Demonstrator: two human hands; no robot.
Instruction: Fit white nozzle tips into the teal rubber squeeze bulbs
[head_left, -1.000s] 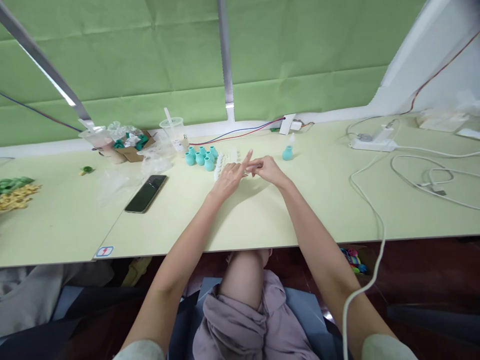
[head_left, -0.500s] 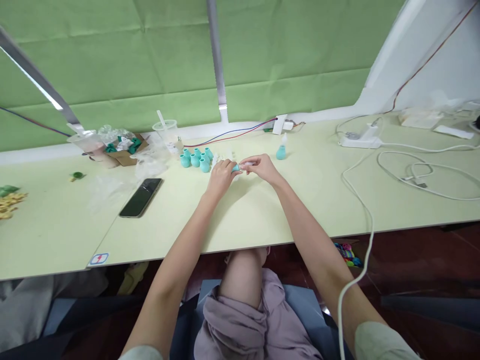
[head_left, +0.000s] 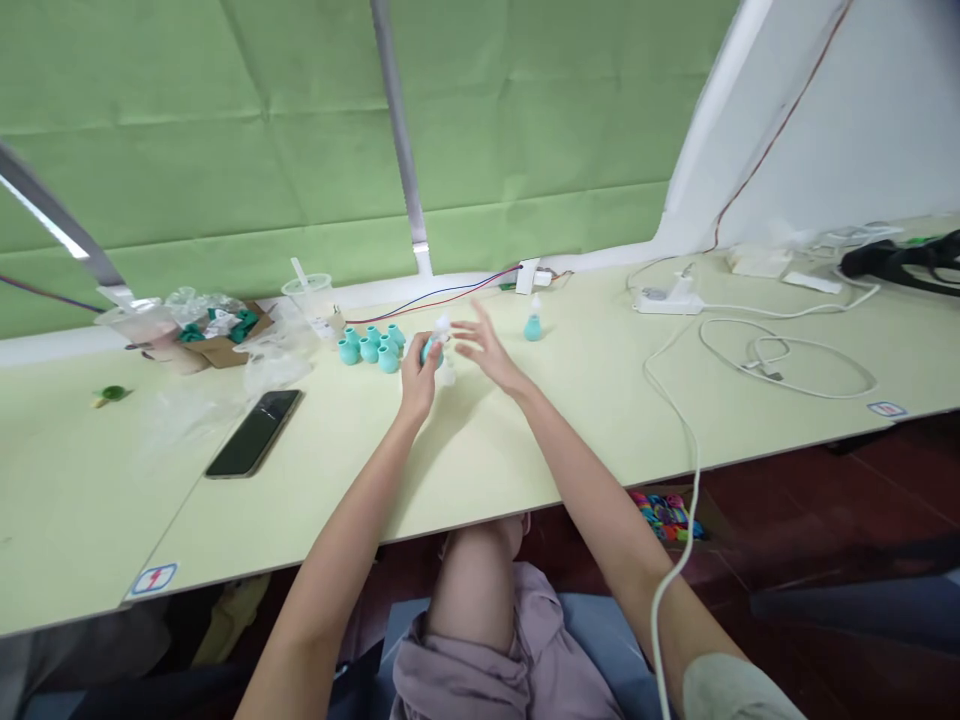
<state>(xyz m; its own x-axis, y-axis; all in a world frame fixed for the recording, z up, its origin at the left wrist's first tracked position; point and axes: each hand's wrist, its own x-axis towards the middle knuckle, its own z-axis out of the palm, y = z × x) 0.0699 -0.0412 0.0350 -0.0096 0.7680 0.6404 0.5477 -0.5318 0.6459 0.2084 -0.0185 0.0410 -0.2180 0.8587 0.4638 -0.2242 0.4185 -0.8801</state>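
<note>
Two hands are stretched out over the pale green table (head_left: 540, 440), close together but not touching. The left hand (head_left: 417, 375) is closed around a small teal bulb (head_left: 430, 348); the bulb is pinched between the thumb and the fingertips at the top of the hand, so that most of its body is covered and only part of the teal side and a white tip above it are shown. The bulb is held just clear of the tabletop, near the far middle of the table. The right hand (head_left: 486, 350) is spread wide, fingers apart and palm turned toward the left hand, and nothing is held in it; it is placed just beside the held bulb, on its right, with a small gap between. A cluster of teal bulbs (head_left: 370, 348) is stood on the table just left of the left hand, and a lone teal bulb (head_left: 532, 326) with a white nozzle is stood upright to the right of the right hand. Nearer the left edge a dark phone (head_left: 255, 432) is laid flat, with a clear plastic cup (head_left: 307, 295) and a cardboard box (head_left: 222, 338) behind it. A white power strip (head_left: 666, 299) and a looped white cable (head_left: 780, 352) are laid well apart on the right.
</note>
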